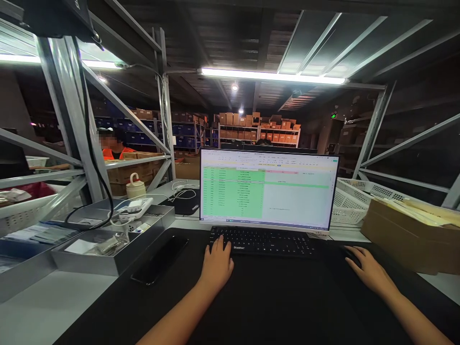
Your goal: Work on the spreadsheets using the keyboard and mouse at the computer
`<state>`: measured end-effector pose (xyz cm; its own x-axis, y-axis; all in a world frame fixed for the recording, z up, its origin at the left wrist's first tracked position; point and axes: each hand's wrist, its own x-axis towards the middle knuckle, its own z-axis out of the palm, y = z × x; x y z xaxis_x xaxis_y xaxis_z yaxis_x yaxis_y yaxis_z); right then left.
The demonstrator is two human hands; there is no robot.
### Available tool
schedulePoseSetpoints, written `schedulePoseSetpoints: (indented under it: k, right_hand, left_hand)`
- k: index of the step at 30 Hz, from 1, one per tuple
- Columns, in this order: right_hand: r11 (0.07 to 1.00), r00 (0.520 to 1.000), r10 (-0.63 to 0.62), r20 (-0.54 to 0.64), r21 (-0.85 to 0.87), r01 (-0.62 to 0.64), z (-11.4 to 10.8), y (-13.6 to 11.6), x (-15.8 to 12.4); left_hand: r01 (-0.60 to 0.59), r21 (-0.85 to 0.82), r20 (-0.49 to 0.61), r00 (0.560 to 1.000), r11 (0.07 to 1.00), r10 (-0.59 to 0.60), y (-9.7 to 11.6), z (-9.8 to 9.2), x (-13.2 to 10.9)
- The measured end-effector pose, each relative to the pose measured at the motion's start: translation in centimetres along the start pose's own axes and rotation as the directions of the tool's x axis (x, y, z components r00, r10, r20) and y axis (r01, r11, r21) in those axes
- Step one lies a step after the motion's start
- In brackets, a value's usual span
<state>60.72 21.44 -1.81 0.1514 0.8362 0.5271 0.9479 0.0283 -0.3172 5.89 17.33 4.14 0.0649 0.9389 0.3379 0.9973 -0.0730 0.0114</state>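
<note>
My left hand (216, 263) rests with fingers spread on the left end of a black keyboard (273, 243), its fingertips over the lower left keys. To the right, my right hand (370, 270) lies over a black computer mouse (352, 258), which it partly hides. Behind the keyboard stands a monitor (298, 201) showing a spreadsheet with a green block of rows on its left side; the text is too small to read. Under both hands spreads a black desk mat (273, 302).
A dark phone (160, 261) lies left of my left hand. Farther left are a grey tray (118, 261) with small items, a power strip (134, 211) and a cream jug (135, 187). An open cardboard box (402, 239) and white baskets (347, 206) stand right. A person in an orange vest (118, 153) is behind the metal frame.
</note>
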Motion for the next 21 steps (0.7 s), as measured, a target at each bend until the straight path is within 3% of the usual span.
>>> schedulePoseSetpoints:
  k: [21]
  right_hand:
    - [1.000, 0.999, 0.001, 0.043, 0.002, -0.001, -0.52, -0.56, 0.00]
  left_hand:
    - [-0.004, 0.001, 0.011, 1.000, 1.000, 0.004, 0.16, -0.54, -0.35]
